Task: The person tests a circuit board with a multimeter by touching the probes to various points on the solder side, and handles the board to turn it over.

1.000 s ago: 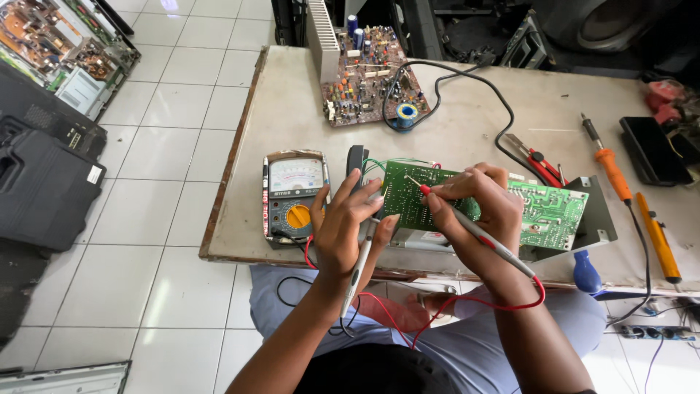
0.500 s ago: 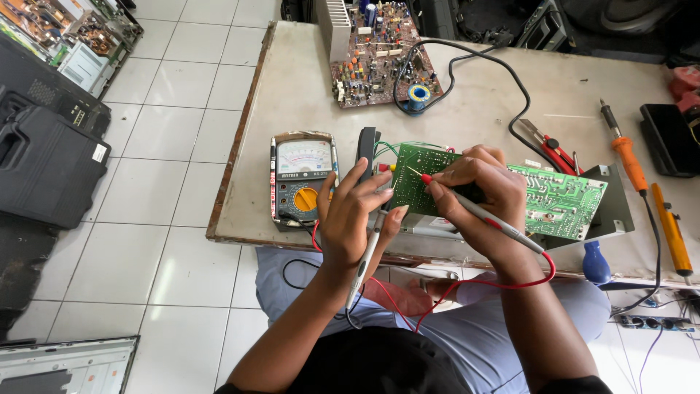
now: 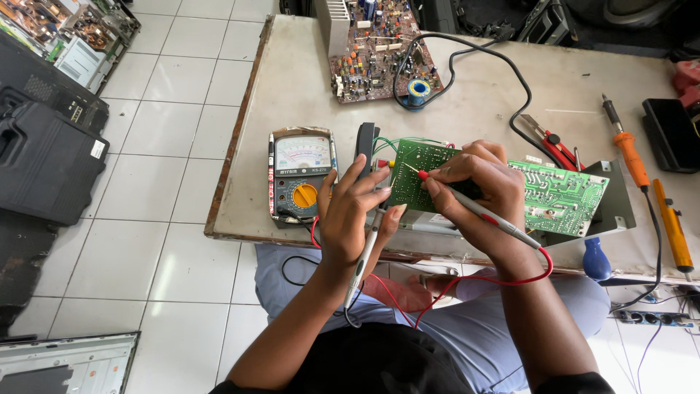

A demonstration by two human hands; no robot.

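I have one view only, from the camera on the person's head, so no second view shares the scene. It looks steeply down and a little forward over the lap onto the near edge of the surface (image 3: 467, 95). It sits close: the hands, left hand (image 3: 350, 211) and right hand (image 3: 477, 186), fill the middle of the frame over the green circuit board (image 3: 561, 197). The white tiled floor (image 3: 146, 182) takes the left side, and the far edge of the surface runs out at the top.

floor (image 3: 168, 146): white tiles | table (image 3: 496, 95): beige top, worn wooden edge | light: bright, even
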